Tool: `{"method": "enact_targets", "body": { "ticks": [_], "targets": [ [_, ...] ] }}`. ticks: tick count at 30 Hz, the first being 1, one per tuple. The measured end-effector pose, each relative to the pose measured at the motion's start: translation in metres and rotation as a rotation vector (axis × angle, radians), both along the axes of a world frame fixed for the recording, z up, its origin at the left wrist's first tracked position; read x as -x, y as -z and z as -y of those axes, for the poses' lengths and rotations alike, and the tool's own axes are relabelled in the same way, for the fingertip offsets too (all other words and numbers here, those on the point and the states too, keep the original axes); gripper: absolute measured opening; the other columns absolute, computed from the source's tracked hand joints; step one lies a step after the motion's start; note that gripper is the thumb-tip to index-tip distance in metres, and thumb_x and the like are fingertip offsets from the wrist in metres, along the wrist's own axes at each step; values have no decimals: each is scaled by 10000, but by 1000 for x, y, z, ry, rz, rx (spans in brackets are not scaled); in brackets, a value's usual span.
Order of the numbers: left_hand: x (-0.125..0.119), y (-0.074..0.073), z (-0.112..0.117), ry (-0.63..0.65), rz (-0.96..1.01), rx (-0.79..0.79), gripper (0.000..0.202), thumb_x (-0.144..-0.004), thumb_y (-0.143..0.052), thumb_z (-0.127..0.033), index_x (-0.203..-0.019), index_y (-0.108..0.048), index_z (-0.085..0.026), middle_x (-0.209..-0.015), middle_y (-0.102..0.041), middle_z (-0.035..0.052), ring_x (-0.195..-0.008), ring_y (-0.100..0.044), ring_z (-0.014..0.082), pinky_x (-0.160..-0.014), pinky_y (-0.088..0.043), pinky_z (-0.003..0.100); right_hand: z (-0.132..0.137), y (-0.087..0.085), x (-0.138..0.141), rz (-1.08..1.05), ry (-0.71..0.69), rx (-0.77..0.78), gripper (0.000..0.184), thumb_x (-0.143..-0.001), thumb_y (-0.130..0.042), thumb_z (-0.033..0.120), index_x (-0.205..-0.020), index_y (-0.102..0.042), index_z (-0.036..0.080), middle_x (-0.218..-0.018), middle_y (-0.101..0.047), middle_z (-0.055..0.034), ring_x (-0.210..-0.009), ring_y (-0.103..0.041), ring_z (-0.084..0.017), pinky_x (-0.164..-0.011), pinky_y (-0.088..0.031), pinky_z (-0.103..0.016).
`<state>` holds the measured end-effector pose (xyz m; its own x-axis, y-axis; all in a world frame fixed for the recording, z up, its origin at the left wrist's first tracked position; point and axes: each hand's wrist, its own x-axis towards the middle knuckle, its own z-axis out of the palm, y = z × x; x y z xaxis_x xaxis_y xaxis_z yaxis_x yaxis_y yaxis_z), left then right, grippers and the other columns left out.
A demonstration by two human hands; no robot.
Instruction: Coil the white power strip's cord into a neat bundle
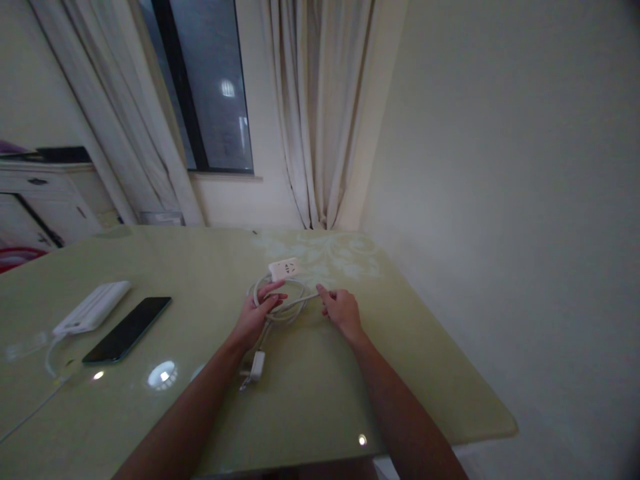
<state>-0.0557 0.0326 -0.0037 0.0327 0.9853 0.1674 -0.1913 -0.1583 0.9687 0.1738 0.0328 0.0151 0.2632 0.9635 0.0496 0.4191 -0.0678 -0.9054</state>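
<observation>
We hold a looped cord (pixel 301 301) in our half-curled left hand (pixel 256 319), pinch it with our right hand (pixel 344 311), seemingly closed, over the table (pixel 310 413)

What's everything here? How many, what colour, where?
Table: one, pale green, centre
Cord: one, white, over table
Socket: one, white, behind cord
Plug: one, white, cord's near side
Box: one, white, table's left
Phone: one, black, beside box
Cable: one, white, near box
Window: one, dark, behind table
Curtains: two, cream, beside window
Cabinet: one, white, far left
Dark items: count unclear, black, atop cabinet
Red thing: one, red, left edge
Walls: two, pale, back and right
Left hand: one, bare, holding loops
Right hand: one, bare, pinching cord
Arms: two, bare, bottom edge
</observation>
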Motion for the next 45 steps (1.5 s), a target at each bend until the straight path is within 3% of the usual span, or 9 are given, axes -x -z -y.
{"method": "enact_targets", "body": {
  "ticks": [4,8,12,16,18,21,27,37,45],
  "targets": [
    [1,-7,6,87,-220,-74,473,-809,-721,-545,-1115,-770,-188,-1045,-772,125,-1065,-703,304,-994,-533,465,11,-8,3,99,74,-271,298,-776,-781,518,-787,-690,235,-687,-662,-36,-689,-610,-196,-640,-431,-285],
    [-3,-17,15,213,-430,-241,334,-889,-650,-506,-971,-802,-220,-1159,-752,117,-1221,-634,313,-1094,-456,465,16,-13,14,-303,-183,-386,657,-716,-835,460,-1300,-614,256,-1071,-712,-45,-765,-613,-160,-668,-489,-258],
    [1,-18,15,298,-481,-270,318,-891,-653,-487,-1016,-772,-219,-1370,-654,121,-1194,-649,289,-1029,-501,419,10,-11,14,-394,-275,-325,403,-684,-855,423,-1002,-748,199,-852,-709,-20,-726,-609,-159,-647,-476,-251],
    [18,-14,6,238,-639,-226,519,-783,-762,-453,-1247,-680,-235,-1443,-597,117,-1268,-592,303,-1038,-491,417,0,-12,3,-564,-51,-394,381,-660,-862,442,-886,-721,169,-760,-691,-10,-684,-602,-145,-620,-468,-248],
    [25,-11,2,196,-756,-213,566,-719,-797,-422,-1240,-688,-229,-1315,-678,112,-1209,-616,315,-1030,-485,427,-3,-13,-3,-655,68,-425,434,-646,-874,454,-916,-702,161,-751,-687,-4,-651,-587,-126,-585,-448,-231],
    [29,-8,-3,209,-833,-215,359,-749,-733,-420,-1050,-757,-224,-1048,-759,81,-997,-676,297,-910,-512,391,-7,-13,-8,-806,165,-419,502,-619,-892,463,-973,-684,174,-764,-693,8,-620,-583,-107,-523,-407,-203],
    [26,-5,-13,116,-778,-99,377,-851,-580,-543,-751,-734,-213,-684,-695,43,-664,-616,231,-642,-460,318,-14,-3,-15,-1122,124,-365,408,-652,-887,466,-846,-642,204,-773,-716,9,-691,-677,-132,-567,-521,-212],
    [38,-15,-10,134,-574,-44,580,-614,-853,-532,-1066,-749,-184,-993,-760,89,-899,-696,266,-799,-543,369,-16,-2,-17,-1214,104,-251,370,-751,-846,483,-838,-624,201,-714,-706,15,-572,-634,-110,-431,-460,-185],
    [35,-20,3,-350,-1125,-465,154,-894,-662,-389,-926,-736,-257,-943,-743,99,-955,-650,307,-907,-421,419,-13,3,-9,-1107,41,-281,468,-681,-869,550,-843,-595,206,-709,-669,45,-494,-530,-66,-393,-374,-164]
  ]
}}
